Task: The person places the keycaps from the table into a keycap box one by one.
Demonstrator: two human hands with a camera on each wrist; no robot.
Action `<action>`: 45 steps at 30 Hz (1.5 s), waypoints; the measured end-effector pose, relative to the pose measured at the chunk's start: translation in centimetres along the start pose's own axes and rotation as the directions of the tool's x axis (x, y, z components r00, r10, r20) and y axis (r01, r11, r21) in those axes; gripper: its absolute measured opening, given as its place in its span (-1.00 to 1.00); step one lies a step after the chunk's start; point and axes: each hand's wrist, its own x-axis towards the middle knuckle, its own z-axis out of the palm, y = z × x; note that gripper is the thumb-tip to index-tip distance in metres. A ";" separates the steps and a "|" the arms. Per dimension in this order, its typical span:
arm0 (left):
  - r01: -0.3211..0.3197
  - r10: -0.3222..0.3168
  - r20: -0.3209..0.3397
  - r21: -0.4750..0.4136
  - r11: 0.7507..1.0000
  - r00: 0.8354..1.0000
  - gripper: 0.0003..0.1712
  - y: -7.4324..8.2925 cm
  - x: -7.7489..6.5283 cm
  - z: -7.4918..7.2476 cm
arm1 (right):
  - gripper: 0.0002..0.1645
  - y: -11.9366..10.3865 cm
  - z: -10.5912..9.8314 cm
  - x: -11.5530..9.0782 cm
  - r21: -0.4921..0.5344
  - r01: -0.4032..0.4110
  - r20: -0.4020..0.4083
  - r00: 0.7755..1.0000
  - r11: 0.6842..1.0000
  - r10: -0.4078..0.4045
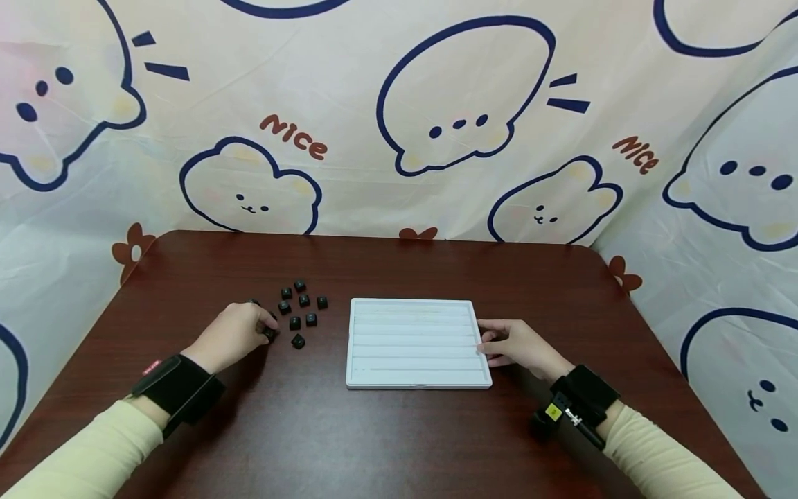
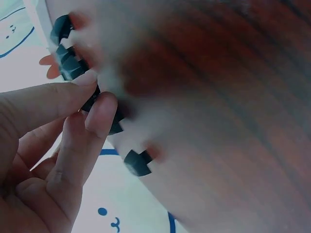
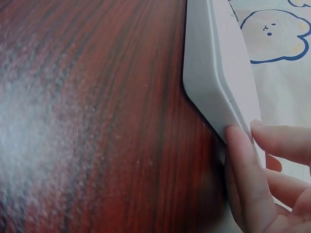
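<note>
My left hand (image 1: 233,336) pinches a small black keycap (image 2: 91,101) between thumb and fingertip, low over the table at the left of a loose group of similar keycaps (image 1: 303,301). The hand covers part of this group in the head view. To the right lies a flat white tray (image 1: 414,343) with several lengthwise ridges. Thumb and fingers of my right hand (image 1: 517,344) grip its right edge; the right wrist view has fingertips on the side wall (image 3: 201,73) and at the upper rim.
A dark brown wooden table (image 1: 386,443) bears everything. Patterned cloth (image 1: 349,83) with cartoon outlines hangs behind it and along both sides. Black straps (image 1: 181,388) circle both wrists. One keycap (image 1: 298,341) sits nearer the front than the others.
</note>
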 end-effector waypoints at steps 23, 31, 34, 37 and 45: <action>-0.088 0.087 -0.014 -0.063 0.994 0.996 -0.85 3.9 1.4 -0.4 | -0.22 0.9 0.1 -0.5 0.038 -0.010 -0.024 1.000 0.999 0.011; -0.083 0.083 0.009 -0.054 0.995 0.996 -0.78 6.8 2.7 0.4 | -0.21 0.4 -0.5 0.0 0.022 0.012 -0.013 1.000 1.000 -0.012; -0.111 0.111 0.005 -0.035 0.993 0.994 -0.76 7.6 3.1 0.8 | -0.20 0.2 -0.5 0.1 0.019 0.013 -0.008 1.000 1.000 -0.013; -0.140 0.140 0.000 -0.026 0.990 0.990 -0.76 8.4 3.4 1.4 | -0.20 0.2 -0.5 0.0 0.019 0.007 -0.010 1.000 1.000 -0.007; -0.190 0.190 0.005 -0.019 0.982 0.982 -0.74 10.6 4.4 2.5 | -0.23 0.5 0.0 0.2 0.033 0.003 -0.019 1.000 0.999 -0.002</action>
